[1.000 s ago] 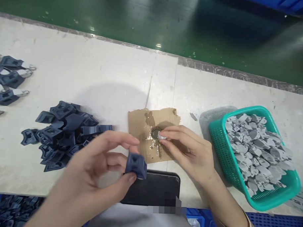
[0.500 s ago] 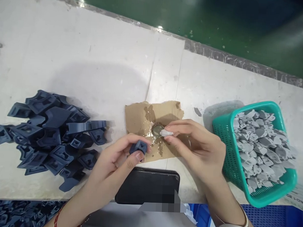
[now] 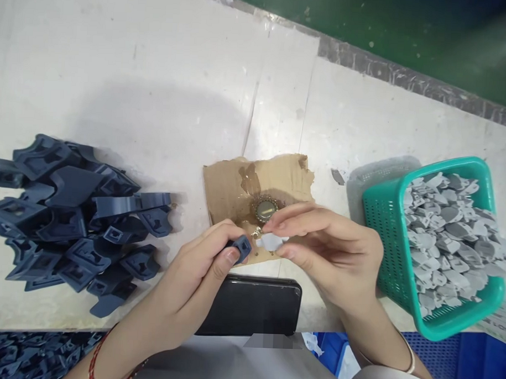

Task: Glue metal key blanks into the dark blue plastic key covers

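Observation:
My left hand (image 3: 211, 260) is closed around a dark blue plastic part (image 3: 243, 245), its square-holed end facing right. Pinched between the thumb and fingers of my right hand (image 3: 332, 245) is a small light-grey plastic piece (image 3: 271, 241), just right of the blue part and apart from it. Beyond both hands, a small round dish (image 3: 265, 210) of liquid sits on a torn piece of brown cardboard (image 3: 223, 191). Wet stains mark the cardboard around the dish. My fingers hide part of each held piece.
A pile of dark blue parts (image 3: 78, 216) lies on the white table (image 3: 172, 131) at left. At right stands a green basket (image 3: 383, 255) full of grey pieces (image 3: 450, 235). A black phone (image 3: 252, 308) lies near the front edge. Blue bins (image 3: 438, 356) stand below.
My right hand has drawn the grey piece away from the dish, toward the blue part. My left hand has turned the blue part slightly. The whole view has shifted a little.

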{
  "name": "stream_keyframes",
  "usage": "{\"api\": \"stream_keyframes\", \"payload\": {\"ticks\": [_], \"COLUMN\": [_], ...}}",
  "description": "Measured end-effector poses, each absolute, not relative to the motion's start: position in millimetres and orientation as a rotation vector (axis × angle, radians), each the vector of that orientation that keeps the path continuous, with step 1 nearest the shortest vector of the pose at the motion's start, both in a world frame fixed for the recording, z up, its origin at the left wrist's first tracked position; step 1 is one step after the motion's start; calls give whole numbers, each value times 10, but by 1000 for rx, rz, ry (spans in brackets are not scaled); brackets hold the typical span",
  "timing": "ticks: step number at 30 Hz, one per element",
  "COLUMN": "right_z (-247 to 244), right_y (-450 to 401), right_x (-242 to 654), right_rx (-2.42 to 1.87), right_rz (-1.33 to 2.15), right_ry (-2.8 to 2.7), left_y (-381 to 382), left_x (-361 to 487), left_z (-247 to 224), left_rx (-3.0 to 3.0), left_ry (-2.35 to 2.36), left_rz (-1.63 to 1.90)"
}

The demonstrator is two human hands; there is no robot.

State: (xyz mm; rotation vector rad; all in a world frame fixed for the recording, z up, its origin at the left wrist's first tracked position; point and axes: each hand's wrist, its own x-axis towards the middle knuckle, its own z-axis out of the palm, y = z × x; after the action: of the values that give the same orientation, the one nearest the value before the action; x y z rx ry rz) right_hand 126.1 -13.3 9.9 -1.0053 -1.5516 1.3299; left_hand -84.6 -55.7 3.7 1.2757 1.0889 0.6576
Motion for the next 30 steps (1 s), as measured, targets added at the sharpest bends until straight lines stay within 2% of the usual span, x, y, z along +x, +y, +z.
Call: {"api": "stream_keyframes", "payload": {"ticks": [22,30], "right_z": [166,166], "right_y": [-143,-144], "right_x": [1207,1288], "right_rx": [-964,-904], "right_rz": [1233,1166], "right_ry": [-1841,-1982], "left_y": [-539,-590], "left_x": [-846,-870], "left_z": [70,46], "left_rx": [1314,972], "left_ry": [1072,1072], "left_rz": [680,685]}}
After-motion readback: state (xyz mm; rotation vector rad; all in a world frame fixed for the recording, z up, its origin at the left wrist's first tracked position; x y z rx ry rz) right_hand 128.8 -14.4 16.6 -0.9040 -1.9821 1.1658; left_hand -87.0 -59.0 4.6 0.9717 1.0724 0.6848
